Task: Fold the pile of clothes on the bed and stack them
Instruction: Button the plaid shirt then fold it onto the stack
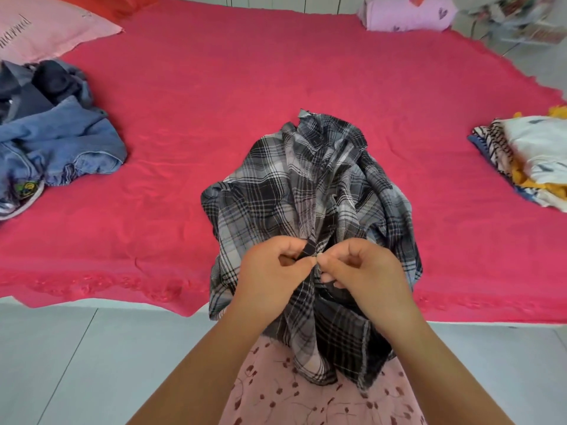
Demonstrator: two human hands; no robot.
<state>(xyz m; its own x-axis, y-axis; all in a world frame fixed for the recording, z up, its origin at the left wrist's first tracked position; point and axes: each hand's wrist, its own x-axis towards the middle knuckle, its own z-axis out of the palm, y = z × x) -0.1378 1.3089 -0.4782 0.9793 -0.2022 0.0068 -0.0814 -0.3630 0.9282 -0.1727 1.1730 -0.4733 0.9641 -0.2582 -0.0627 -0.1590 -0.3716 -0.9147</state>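
bed (214, 87): red cover
left: unfolded clothes pile (58, 142), pink pillow (46, 29)
right: folded stack (530, 157)
far corner: lilac heart-print bundle (405, 12)
near edge: plaid shirt (294, 185)

Bright, even daylight fills the scene. Shadows are soft and faint, the deepest sitting in the folds of the plaid shirt (306, 185). The red bedspread (214, 87) looks heavily saturated, with a mild sheen on its creases. Wide-angle distortion bows its edges. The top right corner, around the rack (521, 26), is smeared and blurred.
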